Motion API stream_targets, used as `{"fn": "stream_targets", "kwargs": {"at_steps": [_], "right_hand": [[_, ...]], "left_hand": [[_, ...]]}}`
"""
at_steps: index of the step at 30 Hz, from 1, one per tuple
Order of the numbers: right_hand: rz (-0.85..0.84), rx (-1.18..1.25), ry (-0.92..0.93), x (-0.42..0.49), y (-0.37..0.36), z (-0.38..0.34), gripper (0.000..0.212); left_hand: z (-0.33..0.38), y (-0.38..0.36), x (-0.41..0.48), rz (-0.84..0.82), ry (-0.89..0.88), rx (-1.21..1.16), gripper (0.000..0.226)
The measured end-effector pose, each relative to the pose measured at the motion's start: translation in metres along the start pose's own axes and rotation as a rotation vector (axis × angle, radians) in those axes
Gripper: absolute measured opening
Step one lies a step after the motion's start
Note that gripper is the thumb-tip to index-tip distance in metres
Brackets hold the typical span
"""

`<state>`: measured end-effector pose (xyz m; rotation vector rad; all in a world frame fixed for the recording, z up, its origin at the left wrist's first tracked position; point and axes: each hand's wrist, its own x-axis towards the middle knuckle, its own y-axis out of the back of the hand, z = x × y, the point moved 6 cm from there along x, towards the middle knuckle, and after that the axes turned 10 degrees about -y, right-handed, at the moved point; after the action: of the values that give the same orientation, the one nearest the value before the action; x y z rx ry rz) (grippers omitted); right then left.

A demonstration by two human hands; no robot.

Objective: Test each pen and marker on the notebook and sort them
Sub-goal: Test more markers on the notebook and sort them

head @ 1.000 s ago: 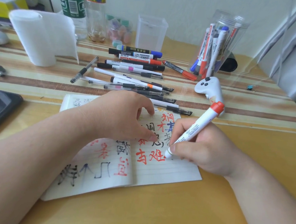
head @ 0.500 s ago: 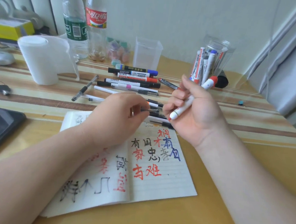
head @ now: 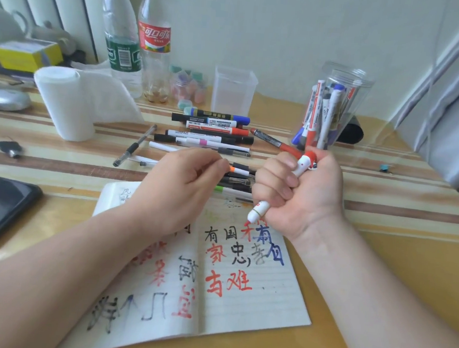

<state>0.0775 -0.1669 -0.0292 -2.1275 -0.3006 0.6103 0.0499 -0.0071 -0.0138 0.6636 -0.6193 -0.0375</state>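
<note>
Centre frame, the right hand (head: 297, 195) holds a red-and-white marker (head: 258, 212) in a fist just above the notebook (head: 255, 298). The left hand (head: 178, 189) curls over loose pens (head: 214, 137); whether it grips one is unclear. Testing seems done; capping and sorting likely come next.

The table (head: 379, 266) looks like glossy wood, the notebook (head: 255, 298) is matt lined paper, and the marker (head: 258, 212) is smooth plastic.

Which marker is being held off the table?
The white marker with the red cap, gripped in the right hand above the notebook; the others lie on the table or stand in the clear jar.
</note>
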Motion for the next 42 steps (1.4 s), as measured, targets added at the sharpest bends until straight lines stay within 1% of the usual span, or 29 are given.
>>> {"fn": "stream_targets", "kwargs": {"at_steps": [4,5,9,11,12,14,16,18,21,24,25,27,29,31,33,35,39,42], "right_hand": [[-0.032,0.020,-0.034,-0.003,0.002,0.007,0.051],[-0.038,0.018,-0.044,-0.004,0.001,0.009,0.048],[-0.047,0.061,0.017,-0.006,-0.001,0.013,0.017],[-0.034,0.073,0.043,-0.007,0.000,0.013,0.013],[-0.005,0.055,0.047,-0.007,0.002,0.013,0.015],[0.096,-0.060,0.063,-0.007,0.010,0.016,0.027],[0.232,-0.271,0.137,-0.007,0.017,0.016,0.037],[0.331,-0.505,0.250,-0.011,0.014,0.012,0.036],[0.340,-0.718,0.371,-0.017,0.000,0.003,0.032],[0.271,-0.765,0.466,-0.027,-0.012,-0.016,0.032],[0.282,-0.806,0.512,-0.032,-0.017,-0.025,0.032],[0.357,-0.986,0.648,-0.044,-0.027,-0.047,0.026],[0.435,-1.164,0.828,-0.055,-0.044,-0.069,0.017],[0.510,-1.237,1.008,-0.063,-0.061,-0.094,0.010],[0.587,-1.274,1.176,-0.067,-0.078,-0.123,0.015],[0.667,-1.304,1.285,-0.067,-0.090,-0.153,0.012],[0.864,-1.323,1.275,-0.056,-0.092,-0.206,0.005],[0.960,-1.372,1.151,-0.041,-0.082,-0.229,0.007]], "left_hand": [[0.001,0.000,0.000,0.008,0.013,0.003,0.044],[0.000,0.000,0.000,0.011,0.017,-0.001,0.044],[-0.002,-0.002,-0.001,-0.002,0.027,-0.025,0.041],[-0.003,-0.003,-0.001,-0.002,0.033,-0.018,0.034],[-0.003,-0.004,-0.002,0.002,0.030,-0.006,0.029],[-0.007,-0.005,-0.005,0.016,0.014,0.041,0.017],[-0.015,-0.005,-0.010,0.020,0.008,0.080,0.015],[-0.021,-0.003,-0.011,0.019,0.007,0.099,0.016],[-0.023,0.003,-0.004,0.043,-0.014,0.130,0.016],[-0.014,0.002,0.005,0.066,-0.056,0.124,0.017],[-0.011,0.000,0.007,0.071,-0.065,0.116,0.016],[-0.005,-0.001,0.008,0.071,-0.078,0.103,0.014],[-0.004,-0.002,0.007,0.064,-0.093,0.098,0.014],[-0.004,-0.002,0.006,0.057,-0.097,0.100,0.012],[-0.005,-0.001,0.005,0.054,-0.093,0.102,0.011],[-0.007,-0.001,0.004,0.050,-0.088,0.112,0.009],[-0.009,0.001,0.003,0.050,-0.085,0.109,0.008],[-0.009,0.000,0.003,0.050,-0.086,0.100,0.008]]}}
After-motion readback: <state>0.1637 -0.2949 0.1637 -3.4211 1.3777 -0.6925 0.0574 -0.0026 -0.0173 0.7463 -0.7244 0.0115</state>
